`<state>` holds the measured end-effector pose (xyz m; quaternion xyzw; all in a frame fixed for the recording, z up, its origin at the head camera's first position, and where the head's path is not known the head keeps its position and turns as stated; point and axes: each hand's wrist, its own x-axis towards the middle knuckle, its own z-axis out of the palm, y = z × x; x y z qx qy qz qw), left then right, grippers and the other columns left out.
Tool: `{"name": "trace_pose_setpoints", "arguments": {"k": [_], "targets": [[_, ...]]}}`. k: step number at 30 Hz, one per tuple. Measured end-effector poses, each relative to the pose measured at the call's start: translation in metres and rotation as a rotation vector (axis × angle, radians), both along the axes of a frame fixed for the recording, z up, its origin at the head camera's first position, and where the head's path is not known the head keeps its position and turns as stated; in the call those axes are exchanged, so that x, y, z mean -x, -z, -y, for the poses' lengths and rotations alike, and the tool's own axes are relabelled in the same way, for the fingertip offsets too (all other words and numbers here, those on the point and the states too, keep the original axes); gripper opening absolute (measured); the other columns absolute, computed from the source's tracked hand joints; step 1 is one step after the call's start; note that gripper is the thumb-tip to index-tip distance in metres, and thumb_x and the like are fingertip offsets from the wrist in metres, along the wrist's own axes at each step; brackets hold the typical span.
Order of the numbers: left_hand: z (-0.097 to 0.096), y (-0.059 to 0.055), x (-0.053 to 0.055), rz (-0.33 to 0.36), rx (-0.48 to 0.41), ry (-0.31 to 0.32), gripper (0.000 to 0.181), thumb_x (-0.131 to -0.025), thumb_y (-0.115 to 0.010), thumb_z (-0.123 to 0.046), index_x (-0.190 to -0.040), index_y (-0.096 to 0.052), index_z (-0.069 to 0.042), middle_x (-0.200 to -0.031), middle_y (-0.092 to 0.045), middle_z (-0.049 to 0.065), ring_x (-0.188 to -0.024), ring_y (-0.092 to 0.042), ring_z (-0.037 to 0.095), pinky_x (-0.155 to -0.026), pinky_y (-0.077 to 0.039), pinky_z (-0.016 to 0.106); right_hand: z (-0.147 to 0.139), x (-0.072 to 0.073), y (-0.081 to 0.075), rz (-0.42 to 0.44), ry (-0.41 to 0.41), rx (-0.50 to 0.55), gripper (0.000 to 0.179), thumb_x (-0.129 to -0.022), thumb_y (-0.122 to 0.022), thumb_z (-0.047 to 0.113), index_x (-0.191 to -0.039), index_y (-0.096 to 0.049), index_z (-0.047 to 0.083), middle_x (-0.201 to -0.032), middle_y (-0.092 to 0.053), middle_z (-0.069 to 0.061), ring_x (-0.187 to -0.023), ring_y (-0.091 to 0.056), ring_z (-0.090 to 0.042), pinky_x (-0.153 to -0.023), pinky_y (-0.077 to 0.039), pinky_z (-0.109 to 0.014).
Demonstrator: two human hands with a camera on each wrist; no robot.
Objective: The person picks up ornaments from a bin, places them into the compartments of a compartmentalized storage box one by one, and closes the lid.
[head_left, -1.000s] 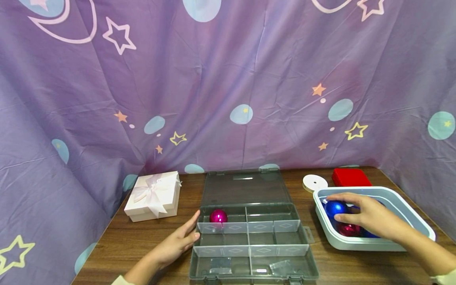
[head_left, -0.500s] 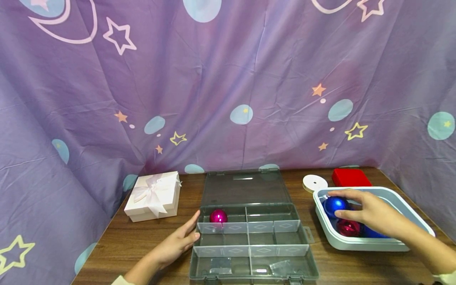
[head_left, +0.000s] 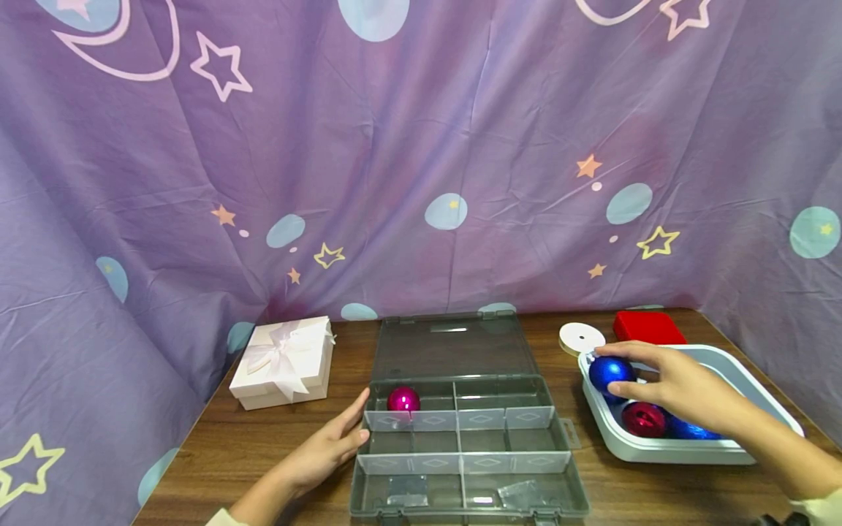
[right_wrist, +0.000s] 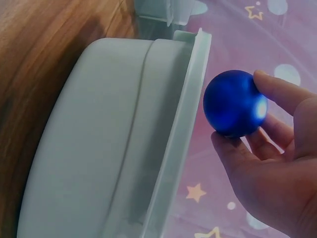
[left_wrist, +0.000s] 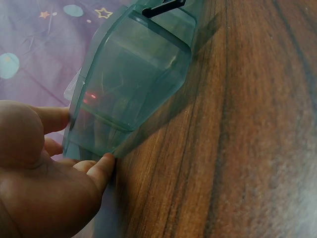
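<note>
My right hand [head_left: 684, 387] grips a blue Christmas ball [right_wrist: 235, 103] between thumb and fingers, just above the left rim of the pale plastic tub [right_wrist: 114, 99]. Below it in the tub lie a dark red ball [head_left: 645, 420] and another blue ball [head_left: 691, 429], partly covered by the hand. My left hand [head_left: 322, 453] touches the left side of the grey see-through compartment box [head_left: 454, 420], its fingers fairly straight; the left wrist view shows the fingertips against the box wall. One pink ball [head_left: 403, 399] sits in the box's back left compartment.
Behind the compartments the box's lid [head_left: 454, 347] lies folded back. A white gift box with a bow [head_left: 283, 361] stands at the left. A white ribbon spool [head_left: 582, 338] and a red box [head_left: 647, 327] are behind the tub. Small clear packets [head_left: 408, 491] lie in the front compartments.
My right hand has raised the blue ball and shifted it slightly left, toward the tub's rim. More of the balls beneath shows. The left hand stays in place.
</note>
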<state>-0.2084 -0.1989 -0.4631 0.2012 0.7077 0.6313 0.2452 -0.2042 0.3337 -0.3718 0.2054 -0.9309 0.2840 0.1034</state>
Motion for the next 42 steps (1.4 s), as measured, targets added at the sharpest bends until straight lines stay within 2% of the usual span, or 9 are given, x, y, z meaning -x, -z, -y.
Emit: {"name": "trace_pose_setpoints", "arguments": {"k": [3, 6, 9, 11, 17, 22, 29, 37, 42], "targets": [[0.0, 0.0, 0.0, -0.002, -0.001, -0.001, 0.076, -0.11, -0.044, -0.012, -0.165, 0.007, -0.009, -0.167, 0.018, 0.026, -0.154, 0.004, 0.045, -0.122, -0.013, 0.059, 0.007, 0.001, -0.002, 0.014, -0.007, 0.019, 0.049, -0.087, -0.084, 0.027, -0.133, -0.069, 0.019, -0.131, -0.068, -0.011, -0.117, -0.065, -0.018, -0.089, -0.048, -0.01], [0.0, 0.0, 0.0, -0.005, 0.001, -0.002, 0.075, -0.11, -0.043, -0.012, -0.165, 0.007, -0.009, -0.167, 0.018, 0.027, -0.154, 0.003, 0.045, -0.122, -0.013, 0.059, 0.013, 0.002, -0.002, 0.035, -0.036, 0.046, 0.05, -0.087, -0.084, 0.024, -0.134, -0.068, 0.013, -0.132, -0.066, -0.014, -0.118, -0.066, -0.037, -0.091, -0.054, -0.019], [0.0, 0.0, -0.001, -0.008, 0.005, -0.002, 0.075, -0.11, -0.043, -0.012, -0.165, 0.007, -0.009, -0.167, 0.017, 0.027, -0.154, 0.002, 0.045, -0.122, -0.014, 0.059, 0.018, 0.003, -0.002, 0.041, -0.056, 0.059, 0.051, -0.087, -0.084, 0.022, -0.134, -0.067, 0.012, -0.131, -0.067, -0.014, -0.118, -0.065, -0.044, -0.091, -0.055, -0.023], [0.0, 0.0, -0.001, -0.01, 0.005, -0.001, 0.074, -0.11, -0.043, -0.012, -0.165, 0.007, -0.009, -0.167, 0.017, 0.028, -0.154, 0.001, 0.046, -0.122, -0.014, 0.059, 0.022, 0.004, -0.002, 0.043, -0.072, 0.066, 0.051, -0.087, -0.084, 0.021, -0.134, -0.067, 0.011, -0.131, -0.068, -0.013, -0.119, -0.064, -0.045, -0.092, -0.055, -0.025], [0.0, -0.001, -0.001, -0.016, 0.003, 0.002, 0.075, -0.11, -0.043, -0.012, -0.165, 0.008, -0.009, -0.167, 0.017, 0.028, -0.154, 0.001, 0.045, -0.122, -0.014, 0.058, 0.035, 0.007, -0.001, 0.095, -0.117, 0.108, 0.051, -0.089, -0.082, 0.022, -0.136, -0.066, 0.012, -0.133, -0.069, -0.011, -0.123, -0.062, -0.048, -0.095, -0.058, -0.043], [0.0, -0.001, -0.001, -0.018, 0.016, -0.002, 0.075, -0.11, -0.043, -0.013, -0.165, 0.007, -0.01, -0.167, 0.017, 0.027, -0.154, 0.002, 0.045, -0.122, -0.015, 0.058, 0.047, 0.008, -0.001, 0.101, -0.133, 0.12, 0.048, -0.09, -0.081, 0.026, -0.135, -0.067, 0.019, -0.133, -0.069, -0.004, -0.124, -0.062, -0.036, -0.095, -0.053, -0.023], [0.0, -0.002, -0.002, -0.019, 0.022, -0.008, 0.075, -0.11, -0.043, -0.013, -0.165, 0.006, -0.01, -0.167, 0.016, 0.027, -0.154, 0.002, 0.045, -0.122, -0.015, 0.059, 0.066, 0.013, 0.005, 0.13, -0.207, 0.187, 0.047, -0.091, -0.08, 0.022, -0.135, -0.067, 0.011, -0.132, -0.068, -0.006, -0.119, -0.062, -0.015, -0.093, -0.053, -0.018], [0.0, -0.002, -0.001, -0.022, 0.019, -0.001, 0.075, -0.11, -0.043, -0.013, -0.165, 0.007, -0.01, -0.167, 0.017, 0.027, -0.154, 0.004, 0.046, -0.122, -0.014, 0.061, 0.086, 0.018, 0.008, 0.215, -0.311, 0.288, 0.05, -0.093, -0.077, 0.017, -0.137, -0.062, 0.0, -0.135, -0.064, -0.021, -0.118, -0.066, -0.039, -0.091, -0.056, -0.021], [0.0, -0.001, -0.001, -0.014, 0.019, -0.004, 0.075, -0.11, -0.044, -0.013, -0.165, 0.007, -0.009, -0.167, 0.017, 0.027, -0.154, 0.003, 0.046, -0.122, -0.014, 0.061, 0.098, 0.023, 0.012, 0.239, -0.343, 0.312, 0.05, -0.093, -0.077, 0.016, -0.138, -0.061, 0.0, -0.137, -0.063, -0.022, -0.12, -0.065, -0.037, -0.093, -0.056, -0.021]]}}
